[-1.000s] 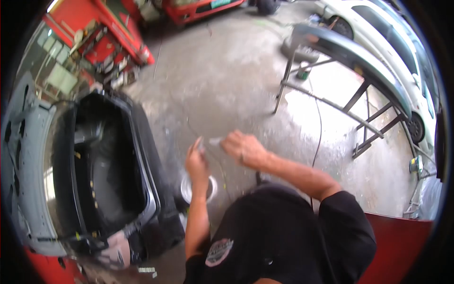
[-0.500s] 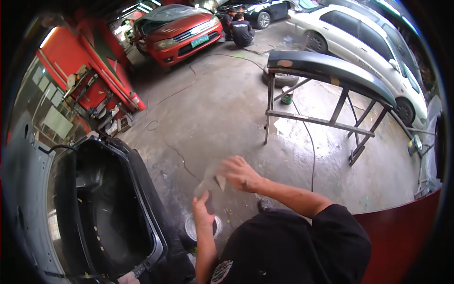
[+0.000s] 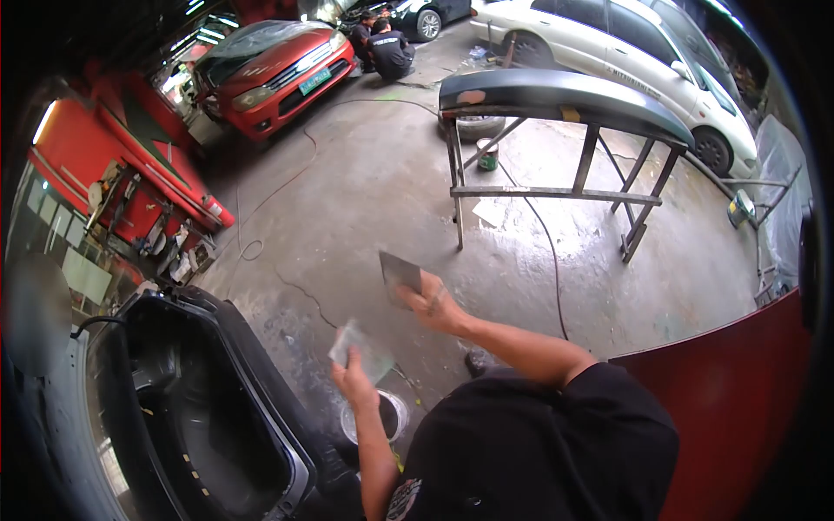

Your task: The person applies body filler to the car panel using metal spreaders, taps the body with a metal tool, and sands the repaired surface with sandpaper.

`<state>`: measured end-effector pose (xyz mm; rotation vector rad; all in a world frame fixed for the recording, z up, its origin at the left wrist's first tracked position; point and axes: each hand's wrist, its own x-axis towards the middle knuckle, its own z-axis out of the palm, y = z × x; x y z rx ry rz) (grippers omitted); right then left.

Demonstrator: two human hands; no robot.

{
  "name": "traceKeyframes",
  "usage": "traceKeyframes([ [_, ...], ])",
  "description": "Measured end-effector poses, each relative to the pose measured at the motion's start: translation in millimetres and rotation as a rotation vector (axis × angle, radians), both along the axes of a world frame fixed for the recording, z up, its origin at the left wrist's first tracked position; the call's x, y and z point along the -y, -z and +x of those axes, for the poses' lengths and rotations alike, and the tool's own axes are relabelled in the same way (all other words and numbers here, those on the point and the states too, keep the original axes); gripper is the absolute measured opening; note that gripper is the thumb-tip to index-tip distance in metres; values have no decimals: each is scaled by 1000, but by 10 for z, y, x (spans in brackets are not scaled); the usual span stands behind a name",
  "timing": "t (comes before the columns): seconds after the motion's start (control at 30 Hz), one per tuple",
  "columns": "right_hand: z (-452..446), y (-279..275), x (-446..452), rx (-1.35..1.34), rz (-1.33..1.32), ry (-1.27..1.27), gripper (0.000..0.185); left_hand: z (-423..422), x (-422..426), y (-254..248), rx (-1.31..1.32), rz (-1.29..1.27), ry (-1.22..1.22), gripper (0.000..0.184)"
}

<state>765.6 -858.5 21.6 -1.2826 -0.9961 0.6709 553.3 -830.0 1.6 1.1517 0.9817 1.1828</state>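
My right hand (image 3: 439,306) is closed round a flat, dark grey putty spreader (image 3: 397,273), its wide edge pointing up and to the left. Lower and to the left, my left hand (image 3: 354,382) grips a thin, glassy-looking mixing plate (image 3: 372,354) between thumb and fingers. A whitish patch shows on the plate's upper part, though I cannot make out what it is. The spreader and plate are apart. Beneath my left wrist a round white-rimmed bucket (image 3: 403,413) stands on the floor, partly hidden by the forearm.
An open car trunk (image 3: 204,408) lies to my left, a dark red panel (image 3: 721,408) to my right. Ahead, a bumper (image 3: 556,100) rests on a metal stand (image 3: 556,194). A hose (image 3: 553,247) crosses the floor (image 3: 365,200). Two people (image 3: 389,52) crouch near a red car (image 3: 274,74).
My right hand has drawn away from the left one, turning the spreader so its broad face shows. The plate now lies flatter in my left hand. The view has shifted slightly to the right.
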Motion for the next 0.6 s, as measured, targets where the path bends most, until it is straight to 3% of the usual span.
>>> traceKeyframes([
  [0.1, -139, -52, 118, 565, 11, -128, 26, -9, -199, -75, 126, 8, -29, 51],
  [0.17, -427, -42, 202, 598, 42, -198, 31, -66, -292, 79, -233, 29, -206, 61],
  [0.23, -767, -115, 256, 606, 73, -265, 38, -75, -356, 158, 3, 181, -65, 59],
  [0.37, -965, -222, 212, 665, 150, -246, 49, 172, -71, -423, 375, 170, -72, 55],
  [0.47, -865, -413, -86, 578, 152, -249, 44, 231, -58, -210, 346, 202, -186, 56],
  [0.6, -1045, -332, -112, 425, 87, -253, 40, 10, -40, -207, -24, 254, -269, 52],
])
